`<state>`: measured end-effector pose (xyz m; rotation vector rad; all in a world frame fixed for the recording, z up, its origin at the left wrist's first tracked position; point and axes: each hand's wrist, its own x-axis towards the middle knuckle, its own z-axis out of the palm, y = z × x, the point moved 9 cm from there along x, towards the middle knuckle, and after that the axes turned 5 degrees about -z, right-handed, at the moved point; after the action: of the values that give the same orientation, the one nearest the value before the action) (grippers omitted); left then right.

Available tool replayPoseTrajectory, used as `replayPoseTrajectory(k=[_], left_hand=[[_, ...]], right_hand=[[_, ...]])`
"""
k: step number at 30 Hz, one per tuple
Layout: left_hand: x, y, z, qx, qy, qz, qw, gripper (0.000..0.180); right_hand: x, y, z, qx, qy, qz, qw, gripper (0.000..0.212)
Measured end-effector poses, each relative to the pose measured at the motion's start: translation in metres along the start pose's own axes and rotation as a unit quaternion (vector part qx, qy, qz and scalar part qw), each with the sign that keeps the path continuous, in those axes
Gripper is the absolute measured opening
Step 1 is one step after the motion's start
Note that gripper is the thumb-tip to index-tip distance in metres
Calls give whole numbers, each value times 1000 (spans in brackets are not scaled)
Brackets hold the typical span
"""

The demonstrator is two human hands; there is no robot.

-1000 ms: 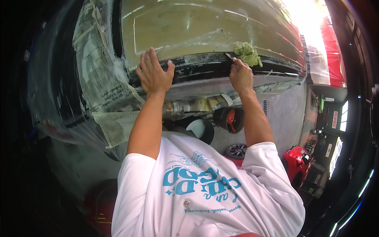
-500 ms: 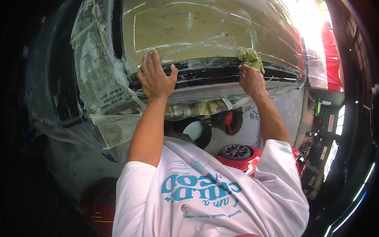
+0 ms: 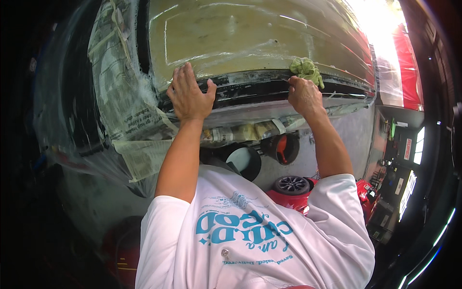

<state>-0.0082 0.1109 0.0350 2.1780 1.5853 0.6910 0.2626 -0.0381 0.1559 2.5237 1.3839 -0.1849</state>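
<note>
My left hand [image 3: 188, 94] lies with fingers outstretched on the near edge of a wet, yellowish-brown car panel [image 3: 231, 36], touching the black trim strip [image 3: 255, 89] with its lower part. Further right along that strip is my right hand [image 3: 306, 96], its fingers closed and pressed down on the strip. Whatever those fingers hold, if anything, is hidden beneath them. A crumpled light-green cloth [image 3: 308, 71] rests on the panel just beyond my right hand; I cannot tell whether the hand touches it. Whitish residue streaks the black strip between my hands.
Newspaper [image 3: 113, 96] and clear plastic sheeting [image 3: 57, 111] mask the car at the left and along the near side. Below stand a dark bucket with pale liquid [image 3: 243, 161] and another with something red inside [image 3: 283, 148]. A red vehicle's wheel [image 3: 291, 184] shows behind my body.
My right hand has shifted slightly left along the black strip. The left hand keeps its place, and the cloth has barely moved.
</note>
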Motion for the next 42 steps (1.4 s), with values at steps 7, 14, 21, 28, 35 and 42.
replayPoseTrajectory(k=[7,14,21,28,35,42], left_hand=[[2,2,0,-6,11,5,1000,82],[-2,2,-3,6,34,10,999,81],[-4,4,-3,11,19,15,1000,81],[1,2,-1,5,30,18,999,80],[-2,4,-1,30,31,15,999,80],[2,-3,1,9,18,2,1000,82]], right_hand=[[-23,12,29,80,102,51,990,28],[-22,-23,16,48,87,7,995,27],[-18,-19,34,154,182,63,969,25],[-31,-19,10,97,110,5,989,28],[-25,-34,25,71,71,46,994,29],[-18,-26,15,130,85,54,986,33]])
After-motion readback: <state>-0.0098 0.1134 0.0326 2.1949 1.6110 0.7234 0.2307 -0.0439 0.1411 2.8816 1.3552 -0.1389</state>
